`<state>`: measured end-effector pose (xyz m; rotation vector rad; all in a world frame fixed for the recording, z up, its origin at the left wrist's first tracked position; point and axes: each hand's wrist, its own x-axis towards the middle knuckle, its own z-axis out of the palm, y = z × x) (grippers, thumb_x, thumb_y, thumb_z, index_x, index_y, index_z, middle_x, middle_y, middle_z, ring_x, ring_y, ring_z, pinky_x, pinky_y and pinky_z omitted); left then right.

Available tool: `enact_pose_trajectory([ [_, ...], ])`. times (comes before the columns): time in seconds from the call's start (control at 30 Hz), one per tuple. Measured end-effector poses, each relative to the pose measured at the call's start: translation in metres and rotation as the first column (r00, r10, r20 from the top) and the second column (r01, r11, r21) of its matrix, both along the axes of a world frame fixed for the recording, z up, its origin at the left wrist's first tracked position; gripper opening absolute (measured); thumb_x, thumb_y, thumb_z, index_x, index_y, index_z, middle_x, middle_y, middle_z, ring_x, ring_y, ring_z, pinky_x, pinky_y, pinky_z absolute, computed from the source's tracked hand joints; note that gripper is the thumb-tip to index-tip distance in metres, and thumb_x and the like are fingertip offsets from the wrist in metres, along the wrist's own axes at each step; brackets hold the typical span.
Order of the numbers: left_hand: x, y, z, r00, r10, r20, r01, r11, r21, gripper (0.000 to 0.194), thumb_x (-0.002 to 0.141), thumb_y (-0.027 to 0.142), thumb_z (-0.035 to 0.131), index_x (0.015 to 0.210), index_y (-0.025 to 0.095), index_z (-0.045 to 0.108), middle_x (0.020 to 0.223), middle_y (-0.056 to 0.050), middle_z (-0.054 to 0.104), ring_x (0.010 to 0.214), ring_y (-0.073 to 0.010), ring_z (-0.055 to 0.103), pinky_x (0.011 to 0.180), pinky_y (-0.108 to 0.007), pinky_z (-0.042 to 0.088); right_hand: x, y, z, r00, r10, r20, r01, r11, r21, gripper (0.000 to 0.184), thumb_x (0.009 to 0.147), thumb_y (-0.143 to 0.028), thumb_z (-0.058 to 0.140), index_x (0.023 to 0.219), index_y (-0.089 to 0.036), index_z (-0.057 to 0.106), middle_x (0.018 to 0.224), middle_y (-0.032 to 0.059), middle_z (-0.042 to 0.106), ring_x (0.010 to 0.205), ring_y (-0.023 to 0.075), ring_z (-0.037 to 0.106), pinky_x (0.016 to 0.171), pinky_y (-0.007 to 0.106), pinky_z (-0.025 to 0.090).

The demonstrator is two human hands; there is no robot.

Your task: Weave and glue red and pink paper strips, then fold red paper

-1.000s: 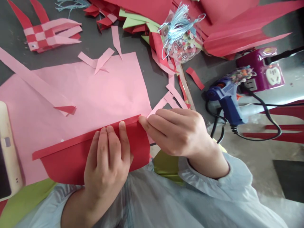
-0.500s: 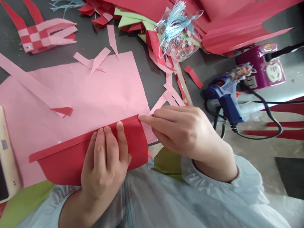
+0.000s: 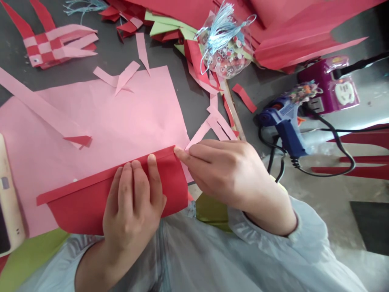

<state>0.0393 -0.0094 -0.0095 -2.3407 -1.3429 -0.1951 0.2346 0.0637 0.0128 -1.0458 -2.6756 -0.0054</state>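
Note:
A sheet of red paper (image 3: 174, 182) with a narrow strip folded over along its upper edge lies on a larger pink sheet (image 3: 130, 117). My left hand (image 3: 133, 202) lies flat on the red paper, its fingertips on the folded strip. At the right end of that fold, my right hand (image 3: 221, 170) is closed, with the index fingertip on the corner of the paper; its thumb is hidden. Close beyond my right hand are pink paper strips (image 3: 212, 121).
A blue glue gun (image 3: 284, 125) with its cord lies right of my right hand, beside a purple power strip (image 3: 330, 87). Farther back are a bag of googly eyes (image 3: 229, 56) under a blue tassel (image 3: 221, 24) and a woven paper fish (image 3: 57, 46). A phone (image 3: 9, 194) lies at left.
The view has shifted slightly. Both hands stay at the red paper; my right index fingertip is still at the right end of the fold.

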Motion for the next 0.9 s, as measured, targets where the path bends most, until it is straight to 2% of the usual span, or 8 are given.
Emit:
enact_pose_trajectory([
  [0.17,-0.001,-0.004,-0.003,0.998,0.007,0.065,-0.006,1.0,-0.021,0.056,0.085,0.029,0.07,0.129,-0.004,0.06,0.108,-0.024,0.072,0.101,-0.0341,0.071,0.089,-0.044,0.062,0.0,0.003,-0.008,0.997,-0.045,-0.069,0.047,0.999,0.026,0.026,0.09,-0.012,0.052,0.067,-0.018,0.063,0.061,-0.0017,0.054,0.056,0.0101,0.04,0.048,0.027,0.025],
  [0.3,0.001,-0.01,-0.003,0.994,0.039,0.103,-0.037,0.999,-0.021,0.047,0.086,0.022,0.067,0.127,-0.001,0.062,0.112,-0.021,0.074,0.105,-0.0322,0.072,0.094,-0.042,0.061,-0.008,0.002,-0.01,0.995,-0.018,-0.101,0.028,0.995,0.097,0.017,0.094,-0.017,0.056,0.089,-0.018,0.072,0.063,-0.0011,0.057,0.059,0.0112,0.043,0.049,0.027,0.028],
  [0.37,0.002,-0.013,-0.003,0.992,0.052,0.119,-0.05,0.999,-0.014,0.045,0.086,0.022,0.066,0.125,-0.001,0.063,0.114,-0.02,0.074,0.106,-0.032,0.072,0.097,-0.043,0.061,-0.013,0.0,-0.01,0.994,0.002,-0.111,0.013,0.992,0.128,0.015,0.095,-0.018,0.058,0.094,-0.018,0.073,0.067,0.0003,0.06,0.063,0.0122,0.046,0.051,0.026,0.031],
  [0.43,0.001,-0.015,-0.003,0.989,0.074,0.131,-0.073,0.997,-0.018,0.042,0.088,0.023,0.064,0.124,0.001,0.064,0.117,-0.018,0.073,0.108,-0.0307,0.072,0.099,-0.043,0.06,-0.017,-0.001,-0.011,0.993,0.03,-0.118,-0.016,0.993,0.119,0.014,0.095,-0.019,0.059,0.092,-0.019,0.073,0.078,0.0035,0.065,0.071,0.014,0.051,0.056,0.027,0.038],
  [0.57,-0.004,-0.019,-0.003,0.98,0.128,0.15,-0.127,0.992,-0.017,0.037,0.089,0.021,0.061,0.121,0.004,0.066,0.115,-0.015,0.074,0.107,-0.0281,0.072,0.101,-0.041,0.059,-0.025,0.0,-0.013,0.978,0.12,-0.17,-0.118,0.993,0.023,0.013,0.093,-0.014,0.06,0.092,-0.019,0.072,0.099,0.0075,0.071,0.089,0.019,0.061,0.069,0.032,0.049],
  [0.7,-0.016,-0.025,-0.003,0.964,0.209,0.161,-0.209,0.978,-0.018,0.037,0.089,0.017,0.057,0.122,0.003,0.065,0.114,-0.016,0.074,0.108,-0.0287,0.072,0.099,-0.039,0.06,-0.029,0.002,-0.014,0.976,0.129,-0.173,-0.134,0.991,-0.019,0.015,0.091,-0.012,0.06,0.088,-0.019,0.072,0.094,0.006,0.074,0.086,0.0184,0.065,0.067,0.031,0.051],
  [0.9,-0.042,-0.039,-0.003,0.936,0.316,0.155,-0.308,0.949,-0.071,0.052,0.087,0.013,0.055,0.137,-0.002,0.053,0.113,-0.022,0.071,0.109,-0.0339,0.071,0.094,-0.042,0.061,-0.03,0.001,-0.014,0.969,0.156,-0.192,-0.156,0.988,0.011,0.004,0.088,-0.014,0.067,0.089,-0.016,0.07,0.09,0.0068,0.075,0.081,0.0182,0.065,0.063,0.031,0.053],
])
